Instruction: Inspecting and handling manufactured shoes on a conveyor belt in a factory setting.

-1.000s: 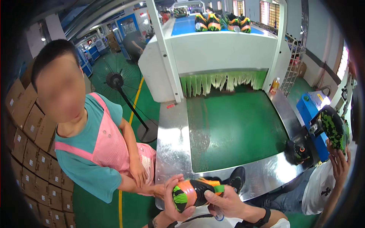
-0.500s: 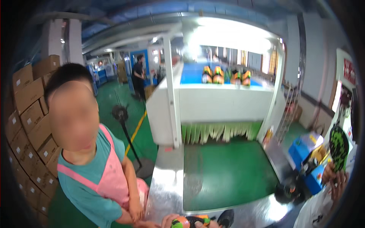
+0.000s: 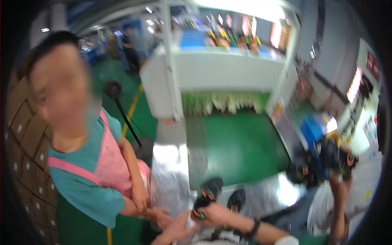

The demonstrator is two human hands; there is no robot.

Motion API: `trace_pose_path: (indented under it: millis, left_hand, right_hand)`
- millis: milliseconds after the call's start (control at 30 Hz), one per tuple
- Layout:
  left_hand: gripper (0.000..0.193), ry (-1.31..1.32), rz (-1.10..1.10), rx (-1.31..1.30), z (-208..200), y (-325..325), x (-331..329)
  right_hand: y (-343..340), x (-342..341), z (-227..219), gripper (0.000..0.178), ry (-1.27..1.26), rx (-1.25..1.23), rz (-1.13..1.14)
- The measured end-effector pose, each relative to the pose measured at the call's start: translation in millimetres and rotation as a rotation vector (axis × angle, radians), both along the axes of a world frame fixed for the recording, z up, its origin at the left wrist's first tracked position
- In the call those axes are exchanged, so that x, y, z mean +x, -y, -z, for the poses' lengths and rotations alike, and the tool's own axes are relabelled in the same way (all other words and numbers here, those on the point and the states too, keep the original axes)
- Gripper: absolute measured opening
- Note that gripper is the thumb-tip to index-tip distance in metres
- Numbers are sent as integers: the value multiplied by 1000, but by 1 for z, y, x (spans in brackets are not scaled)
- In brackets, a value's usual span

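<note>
My right hand (image 3: 212,214), with a dark band on its wrist, is closed on a black shoe (image 3: 211,188) with orange and green parts. The shoe's toe points away from me, over the near edge of the metal work surface. My left hand (image 3: 177,229) is close to the shoe's near end, beside a small white patch. Blur hides how its fingers lie and whether they touch the shoe. Another dark shoe (image 3: 237,199) rests just right of my right hand.
A metal ledge (image 3: 167,163) frames a green floor opening before a white machine (image 3: 220,73) with a fringed curtain. Colourful shoes (image 3: 232,40) sit on top. At left, a co-worker in a pink apron (image 3: 112,171) reaches close; at right, another person's hand (image 3: 339,185) holds a dark shoe.
The view has tipped downward, bringing my forearms in. The shoe between my hands now stands further forward. The right-hand person's patterned green-and-black piece has given way to a dark shoe.
</note>
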State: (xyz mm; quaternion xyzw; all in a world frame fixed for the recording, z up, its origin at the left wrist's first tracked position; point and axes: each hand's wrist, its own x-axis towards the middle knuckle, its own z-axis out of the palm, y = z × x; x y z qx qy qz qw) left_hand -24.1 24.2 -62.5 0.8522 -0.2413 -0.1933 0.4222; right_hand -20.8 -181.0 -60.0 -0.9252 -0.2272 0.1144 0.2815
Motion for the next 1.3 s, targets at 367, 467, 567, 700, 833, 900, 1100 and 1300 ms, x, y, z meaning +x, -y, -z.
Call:
trace_pose_path:
  millis: [367,467,567,700,833,900,1100,1300]
  left_hand:
    - [47,-311,298,129,35,-24,-24]
    - [43,-216,276,113,31,-17,-18]
    - [40,-205,244,80,33,-10,-16]
    - [37,-208,282,14,38,0,-15]
    - [40,-389,323,-66,34,0,-10]
    - [47,-422,292,-80,33,2,-6]
    - [79,-770,-85,-625,19,41,-1]
    - [54,-791,-199,-1239,-11,17,-3]
  right_hand:
    - [25,-65,86,22,55,101,248]
    - [52,-93,72,33,22,334,520]
    - [63,-109,101,51,238,163,1103]
    - [60,-103,168,66,38,139,1162]
    - [73,-100,176,66,-315,119,1316]
    - [92,-107,148,60,-189,150,1276]
    - [72,-100,-3,81,176,380,825]
    - [3,-75,-87,72,207,471,296]
